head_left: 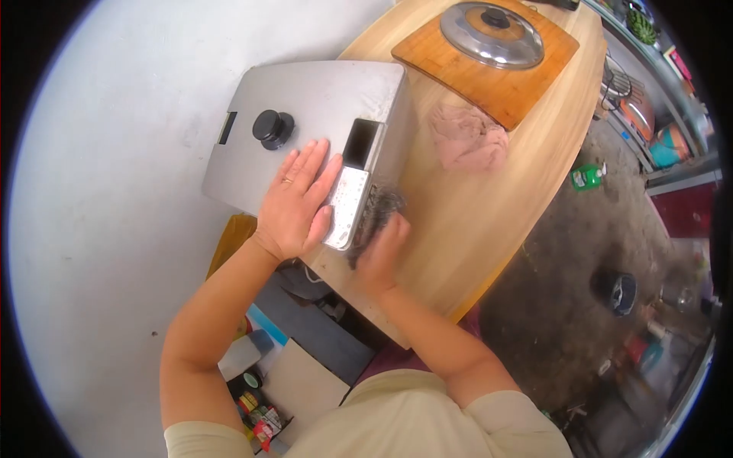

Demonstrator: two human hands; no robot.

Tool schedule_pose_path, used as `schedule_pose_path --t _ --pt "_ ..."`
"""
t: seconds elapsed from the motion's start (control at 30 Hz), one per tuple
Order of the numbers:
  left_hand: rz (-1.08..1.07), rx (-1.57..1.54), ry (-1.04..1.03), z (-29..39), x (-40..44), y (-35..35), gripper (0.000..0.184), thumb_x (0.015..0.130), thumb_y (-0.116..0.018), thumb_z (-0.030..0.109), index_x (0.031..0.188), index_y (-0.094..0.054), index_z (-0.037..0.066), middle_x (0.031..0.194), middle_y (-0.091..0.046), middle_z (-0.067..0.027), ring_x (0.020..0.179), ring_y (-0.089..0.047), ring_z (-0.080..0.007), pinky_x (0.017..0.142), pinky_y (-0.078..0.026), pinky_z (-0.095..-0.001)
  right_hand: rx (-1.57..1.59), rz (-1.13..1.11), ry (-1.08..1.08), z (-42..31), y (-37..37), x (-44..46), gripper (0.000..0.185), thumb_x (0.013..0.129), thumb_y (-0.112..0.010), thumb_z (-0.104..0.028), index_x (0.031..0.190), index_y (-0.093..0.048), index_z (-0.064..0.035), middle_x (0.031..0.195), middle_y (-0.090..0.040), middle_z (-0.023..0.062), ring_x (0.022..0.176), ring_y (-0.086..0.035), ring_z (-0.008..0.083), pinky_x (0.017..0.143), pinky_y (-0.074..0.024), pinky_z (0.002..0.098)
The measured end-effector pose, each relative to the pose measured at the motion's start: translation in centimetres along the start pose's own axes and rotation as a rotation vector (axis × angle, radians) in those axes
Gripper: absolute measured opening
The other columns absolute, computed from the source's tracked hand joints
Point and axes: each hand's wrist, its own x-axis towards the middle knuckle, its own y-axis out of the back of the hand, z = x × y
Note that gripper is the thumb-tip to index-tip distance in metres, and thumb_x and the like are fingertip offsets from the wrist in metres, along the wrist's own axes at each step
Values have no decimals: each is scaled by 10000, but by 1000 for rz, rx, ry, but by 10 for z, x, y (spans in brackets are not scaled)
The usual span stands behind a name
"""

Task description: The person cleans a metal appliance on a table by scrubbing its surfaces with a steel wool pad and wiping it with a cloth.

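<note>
A grey box-shaped appliance (328, 95) sits at the table's end by the wall, a round black knob (272, 128) on its top. My left hand (294, 202) lies flat on that top, fingers stretched out, beside a shiny metal panel (349, 200) flecked with dark specks and a dark rectangular window (362, 143). Against the near right side of the appliance, my right hand (385, 252) is closed on a dark crumpled rag (377, 213). Motion blurs this hand, and the rag's exact kind is hard to make out.
On the wooden table (473, 229) lie a crumpled pink cloth (469, 137) and a wooden board (527, 88) bearing a glass pot lid (492, 34). A green bottle (587, 177) is on the floor at right. Boxes and packets (259, 416) sit below left; a white wall (114, 229) borders the left.
</note>
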Motion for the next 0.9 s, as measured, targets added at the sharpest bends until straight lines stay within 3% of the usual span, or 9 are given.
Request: schedule_pose_path --t 0.03,0.13,0.33,0.43,0.6,0.63,0.73,0.77,0.9 --pt "0 9 3 0 -2 0 619 789 -410 217 1359 -401 -25 1435 -324 -261 1330 -325 -398 1123 -197 -470 -11 -112 -198 10 -1 2 629 771 -469 58 1357 -248 116 1229 -370 280 1110 -400 430 955 -317 480" --pt "3 9 6 0 -2 1 611 793 -409 205 1364 -402 -11 1435 -328 -257 1335 -324 -388 1125 -198 -462 -62 -187 -205 14 3 0 609 798 -471 51 1357 -241 118 1245 -355 280 1118 -394 433 955 -320 475" --pt "188 -328 70 -15 -15 -2 578 819 -549 110 1368 -404 4 1426 -380 -195 1332 -343 -356 1119 -219 -449 51 -37 138 -44 24 -22 512 876 -467 2 1325 -264 139 1238 -350 276 1089 -401 412 971 -312 464" --pt "361 -350 184 -34 -29 7 566 803 -582 48 1351 -440 41 1410 -419 -164 1314 -375 -325 1105 -255 -431 146 -46 97 -43 26 -18 475 899 -496 -61 1295 -323 136 1215 -366 271 1094 -399 392 975 -319 448" --pt "428 -96 608 -139 -92 -7 518 833 -614 155 1328 -478 84 1336 -491 -133 1233 -455 -303 1044 -340 -380 208 -108 63 -36 38 -6 443 941 -470 -117 1284 -349 135 1234 -359 253 1098 -408 355 978 -317 430" --pt "422 -60 663 -151 -96 -6 504 845 -617 184 1322 -486 89 1305 -521 -129 1199 -488 -297 1022 -365 -371 142 -144 118 -29 38 -6 567 919 -547 -183 1316 -291 131 1268 -315 264 1122 -378 365 988 -304 446" --pt "195 -357 956 -174 -93 1 404 881 -599 307 1182 -573 39 1070 -621 -125 973 -580 -239 868 -440 -348 51 -172 276 -22 38 -13 795 833 -687 -249 1351 -210 121 1294 -263 280 1153 -336 388 1001 -286 472" --pt "150 -461 1011 -180 -89 4 398 884 -592 355 1119 -587 33 1000 -616 -108 910 -568 -217 819 -438 -340 -26 -193 279 -17 37 -16 978 730 -794 -262 1370 -153 107 1319 -217 295 1181 -301 410 1014 -271 493" --pt "82 -721 1115 -187 -77 8 474 884 -569 498 919 -606 27 829 -580 -54 765 -515 -156 691 -420 -312 -60 -120 205 -26 29 -5 892 728 -790 -194 1344 -218 107 1360 -229 301 1217 -316 438 1023 -276 498"
